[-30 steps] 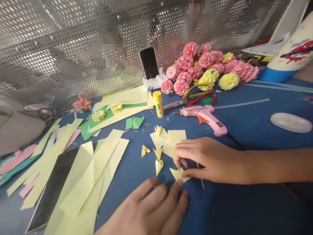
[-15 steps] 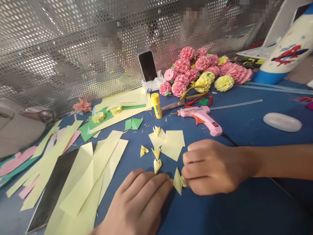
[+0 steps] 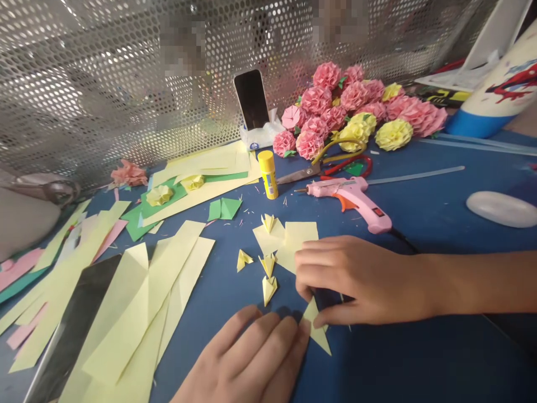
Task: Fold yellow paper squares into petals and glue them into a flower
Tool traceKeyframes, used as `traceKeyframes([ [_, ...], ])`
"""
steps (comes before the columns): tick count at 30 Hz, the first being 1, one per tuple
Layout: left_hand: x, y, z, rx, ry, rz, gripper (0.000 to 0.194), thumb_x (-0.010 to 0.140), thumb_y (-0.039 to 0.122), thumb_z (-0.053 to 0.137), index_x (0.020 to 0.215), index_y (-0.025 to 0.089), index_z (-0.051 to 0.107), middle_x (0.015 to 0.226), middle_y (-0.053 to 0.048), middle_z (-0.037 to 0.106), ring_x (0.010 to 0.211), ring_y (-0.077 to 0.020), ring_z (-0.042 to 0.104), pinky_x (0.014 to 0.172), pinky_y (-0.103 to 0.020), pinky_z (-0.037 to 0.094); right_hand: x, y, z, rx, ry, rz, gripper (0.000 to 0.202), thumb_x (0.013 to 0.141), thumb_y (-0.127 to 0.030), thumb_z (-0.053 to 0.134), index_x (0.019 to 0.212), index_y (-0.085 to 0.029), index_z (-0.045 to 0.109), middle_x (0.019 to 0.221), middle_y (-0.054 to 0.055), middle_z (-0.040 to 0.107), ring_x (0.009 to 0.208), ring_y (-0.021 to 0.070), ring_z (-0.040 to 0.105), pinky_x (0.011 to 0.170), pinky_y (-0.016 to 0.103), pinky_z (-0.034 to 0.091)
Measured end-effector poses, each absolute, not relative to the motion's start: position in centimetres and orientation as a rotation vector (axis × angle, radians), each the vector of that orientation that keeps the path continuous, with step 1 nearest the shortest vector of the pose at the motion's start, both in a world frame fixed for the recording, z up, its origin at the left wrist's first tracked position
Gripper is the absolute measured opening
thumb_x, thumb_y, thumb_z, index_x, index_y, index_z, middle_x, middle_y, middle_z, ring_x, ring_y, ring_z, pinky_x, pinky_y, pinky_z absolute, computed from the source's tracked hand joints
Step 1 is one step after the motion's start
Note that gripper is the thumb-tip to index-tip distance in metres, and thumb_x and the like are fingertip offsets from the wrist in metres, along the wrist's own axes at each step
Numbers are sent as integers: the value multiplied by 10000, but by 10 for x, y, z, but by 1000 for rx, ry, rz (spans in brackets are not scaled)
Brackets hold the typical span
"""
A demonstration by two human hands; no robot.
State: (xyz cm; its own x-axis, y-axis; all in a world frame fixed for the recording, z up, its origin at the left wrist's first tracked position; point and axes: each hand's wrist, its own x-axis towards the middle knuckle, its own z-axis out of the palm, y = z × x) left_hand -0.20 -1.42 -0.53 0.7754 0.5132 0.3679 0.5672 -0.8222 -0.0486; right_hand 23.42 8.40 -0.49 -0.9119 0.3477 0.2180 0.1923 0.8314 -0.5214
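Between my hands is a small piece of pale yellow paper (image 3: 321, 334), folded to sharp points. My left hand (image 3: 251, 358) pinches its left edge, the thumb hidden beneath the fingers. From the right, the thumb and bent fingers of my right hand (image 3: 356, 280) grip its upper side. Just beyond my left fingers lies a folded yellow paper piece (image 3: 269, 290), in a short column with others like it; another folded piece (image 3: 244, 259) lies to their left. Flat yellow paper squares (image 3: 300, 238) lie partly under my right hand.
A glue stick (image 3: 268, 174), scissors (image 3: 300, 173) and a pink glue gun (image 3: 356, 201) lie beyond my hands. Yellow paper strips (image 3: 146, 313) cover the left side. Paper flowers (image 3: 319, 101) and a propped phone (image 3: 251, 101) stand before a perforated metal panel (image 3: 117, 84).
The folded paper has turned and shifted slightly right and nearer, now showing a flatter face. My right hand has moved left, its thumb now extended onto the paper. The camera view has shifted slightly.
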Motion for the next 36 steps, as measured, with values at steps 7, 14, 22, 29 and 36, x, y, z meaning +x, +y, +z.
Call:
traceKeyframes([
  [7,-4,-12,-2,-2857,-868,-622,303,1047,114,431,1143,120,719,1011,-47,743,910,-166,689,879,-284,538,231,74,-4,-493,-2669,860,132,935,-232,677,846,-191,590,808,-36,579,786,122,512,748,256,385],
  [14,-2,-12,-6,-2801,-893,-829,302,1045,113,432,1048,118,734,996,-55,752,890,-168,687,870,-305,518,235,75,-4,-172,-2732,174,280,1020,-114,417,816,-179,598,820,15,613,720,160,471,654,310,346],
  [22,-7,-13,-12,-2841,-857,-776,289,1043,127,442,1104,113,724,1108,-57,745,966,-179,676,901,-320,495,234,70,6,-15,-2707,-96,352,996,-106,430,694,-187,590,695,-4,601,634,158,472,549,330,304],
  [29,-8,-14,-17,-2850,-845,-756,306,1062,155,420,1133,124,716,1170,-24,748,1004,-182,647,952,-331,456,239,63,8,73,-2724,-204,392,1014,-95,372,806,-161,698,805,40,670,749,170,564,605,344,386],
  [36,-9,-16,-1,-2923,-856,-580,297,1057,160,437,1176,110,705,1224,-22,730,1030,-192,661,943,-338,494,239,61,9,102,-2746,-203,422,986,-78,375,773,-155,730,764,43,637,748,176,540,566,351,372],
])
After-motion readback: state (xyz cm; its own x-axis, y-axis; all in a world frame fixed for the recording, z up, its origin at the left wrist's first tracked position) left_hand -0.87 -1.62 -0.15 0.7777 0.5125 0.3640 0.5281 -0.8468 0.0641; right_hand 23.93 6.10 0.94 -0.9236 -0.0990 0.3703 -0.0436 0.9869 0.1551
